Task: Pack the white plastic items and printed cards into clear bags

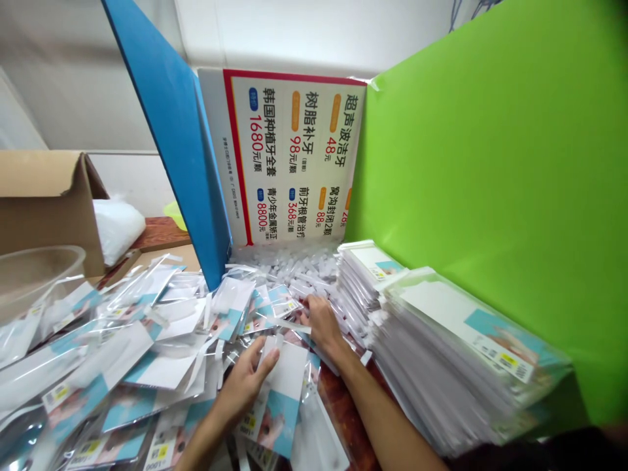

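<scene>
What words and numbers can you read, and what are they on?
Sideways on the red-edged sign:
"超声波洁牙 48元"
"树脂补牙 98元/颗"
"韩国种植牙全套 1680元/颗"
"窝沟封闭2颗 88元"
"前牙根管治疗 368元/颗"
"青少年金属矫正 8800元"
"28元", its item name out of sight
Too small or blurred to read: the sign's badges, bracketed bits and grey print, and the labels on the packets.

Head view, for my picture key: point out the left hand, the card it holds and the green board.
Left hand (pixel 241 383): head view, back of hand.
Card (pixel 287 383): head view, white part above the blue.
Green board (pixel 471 190): head view, middle of its surface.
</scene>
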The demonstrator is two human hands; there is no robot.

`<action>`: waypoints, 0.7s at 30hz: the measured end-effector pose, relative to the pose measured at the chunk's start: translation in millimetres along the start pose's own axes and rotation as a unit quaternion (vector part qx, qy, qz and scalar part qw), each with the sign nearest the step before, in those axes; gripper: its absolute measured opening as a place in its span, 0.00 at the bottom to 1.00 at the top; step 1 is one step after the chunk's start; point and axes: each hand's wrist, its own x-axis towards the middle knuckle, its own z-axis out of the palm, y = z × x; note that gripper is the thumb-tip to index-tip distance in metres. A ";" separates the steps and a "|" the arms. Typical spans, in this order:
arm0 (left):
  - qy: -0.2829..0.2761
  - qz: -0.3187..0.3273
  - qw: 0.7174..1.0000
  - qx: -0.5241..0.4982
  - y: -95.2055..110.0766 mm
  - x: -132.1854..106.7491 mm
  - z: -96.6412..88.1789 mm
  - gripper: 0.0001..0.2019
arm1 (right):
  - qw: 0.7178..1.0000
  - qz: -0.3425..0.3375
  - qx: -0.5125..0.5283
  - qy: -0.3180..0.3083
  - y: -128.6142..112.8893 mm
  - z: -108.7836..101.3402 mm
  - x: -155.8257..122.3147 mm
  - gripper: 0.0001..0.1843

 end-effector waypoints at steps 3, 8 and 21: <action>-0.008 -0.006 1.000 -0.024 -0.1 -0.1 -0.1 0.30 | 0.997 0.028 0.050 0.041 -3.1 -10.2 1.2 0.16; 0.008 -0.007 0.999 -0.035 -3.3 0.6 -0.8 0.30 | 0.974 0.071 0.211 0.035 -7.7 -25.0 -2.6 0.25; -0.011 0.012 0.999 -0.044 7.7 -2.1 1.3 0.28 | 0.775 0.093 0.585 -0.218 -37.6 -24.3 -22.1 0.22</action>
